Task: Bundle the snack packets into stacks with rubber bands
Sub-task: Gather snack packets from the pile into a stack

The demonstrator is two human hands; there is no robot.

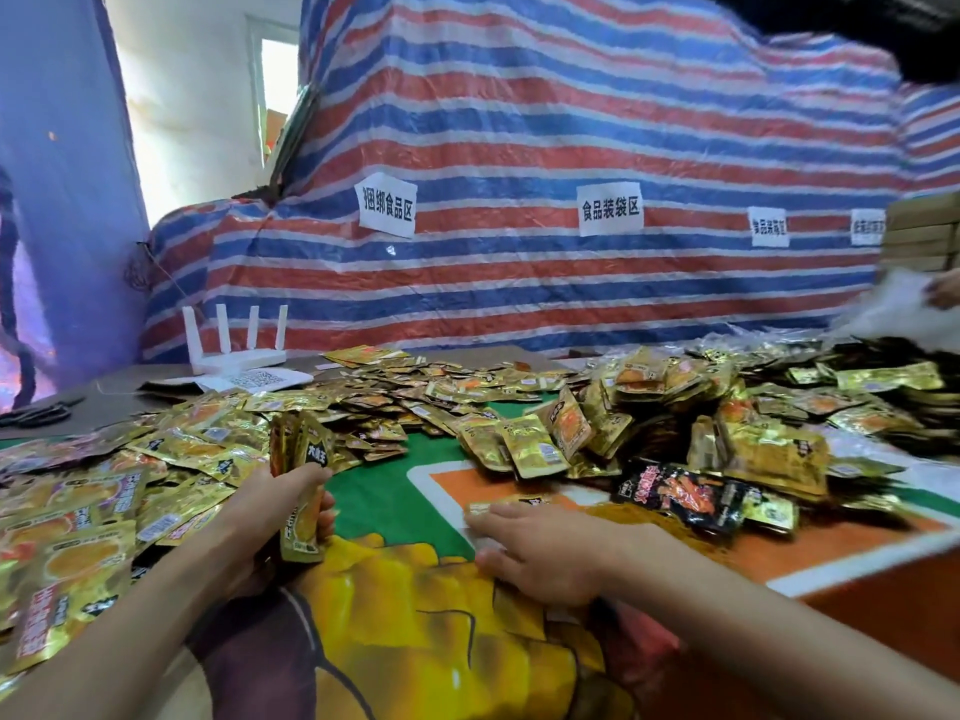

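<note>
Gold foil snack packets (535,449) lie in loose heaps across the table, thickest at the right and left. My left hand (275,504) grips an upright stack of gold packets (301,470), edges up, near the table's left centre. My right hand (540,556) lies palm down on the cloth with straight fingers, its fingertips touching a single gold packet (498,506) lying flat. A black and red packet (685,493) lies just right of that hand. No rubber band is visible.
A green, orange and yellow printed cloth (395,506) covers the table. A white router (234,350) stands at the back left on papers. A striped tarp (519,148) with paper labels hangs behind. Another person's hand (943,288) holds white plastic at the far right.
</note>
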